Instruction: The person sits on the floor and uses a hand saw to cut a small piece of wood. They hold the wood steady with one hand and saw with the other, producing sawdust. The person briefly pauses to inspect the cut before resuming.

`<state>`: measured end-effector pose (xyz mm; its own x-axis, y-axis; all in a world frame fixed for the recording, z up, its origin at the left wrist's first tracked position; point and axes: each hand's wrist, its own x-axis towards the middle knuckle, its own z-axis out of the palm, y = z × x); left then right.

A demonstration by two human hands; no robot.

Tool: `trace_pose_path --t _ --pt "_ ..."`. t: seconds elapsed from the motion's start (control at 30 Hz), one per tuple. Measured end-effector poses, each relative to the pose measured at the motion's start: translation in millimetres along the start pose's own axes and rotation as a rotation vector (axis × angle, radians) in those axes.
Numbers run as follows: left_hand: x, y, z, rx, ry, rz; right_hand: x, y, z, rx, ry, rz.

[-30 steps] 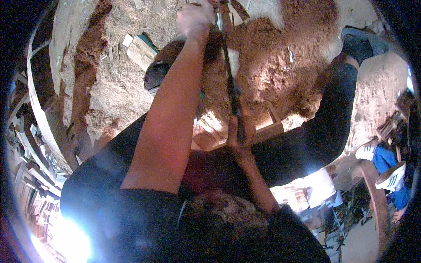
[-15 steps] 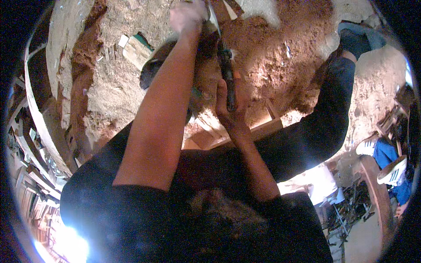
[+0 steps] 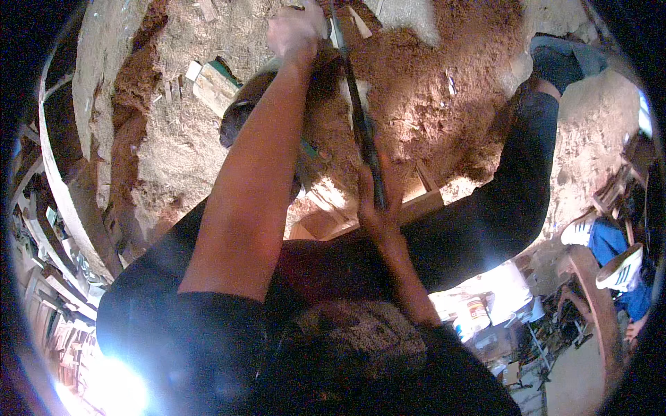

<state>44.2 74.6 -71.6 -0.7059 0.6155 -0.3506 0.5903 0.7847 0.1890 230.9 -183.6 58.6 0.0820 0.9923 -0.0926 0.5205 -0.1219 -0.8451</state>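
My left hand (image 3: pixel 295 29) is closed at the top of the view, beside the upper part of a long dark rod-like tool (image 3: pixel 354 90); what its fingers grip is hidden. Lower and to the right, my right hand (image 3: pixel 378 208) is wrapped round the tool's near end. Under my left forearm lies a dark rounded object (image 3: pixel 236 121), partly hidden. Pale wooden pieces (image 3: pixel 416 208) lie just beyond my lap, among reddish sawdust (image 3: pixel 437 118).
Scrap boards (image 3: pixel 215 90) lie on the dusty floor. Stacked wood (image 3: pixel 52 249) lines the left edge. At the right are another person's sneakers (image 3: pixel 614 270) and blue trousers, a curved wooden piece (image 3: pixel 590 291) and a cluttered pale surface (image 3: pixel 503 291). My bent leg (image 3: pixel 520 173) stretches right.
My right hand moved forward along with the tool and has since come back toward my body. My left hand has shifted slightly left.
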Motion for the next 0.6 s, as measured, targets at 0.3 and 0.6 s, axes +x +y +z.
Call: trace_pose_path --t 0.3,0.6 --pt "-35.1 2.7 -3.5 -0.123 0.005 0.009 52.1 -19.1 -13.9 0.198 -0.322 0.326" --pt "-14.0 9.9 5.8 -0.125 0.056 0.056 68.7 -12.9 -11.6 0.158 -0.279 0.255"
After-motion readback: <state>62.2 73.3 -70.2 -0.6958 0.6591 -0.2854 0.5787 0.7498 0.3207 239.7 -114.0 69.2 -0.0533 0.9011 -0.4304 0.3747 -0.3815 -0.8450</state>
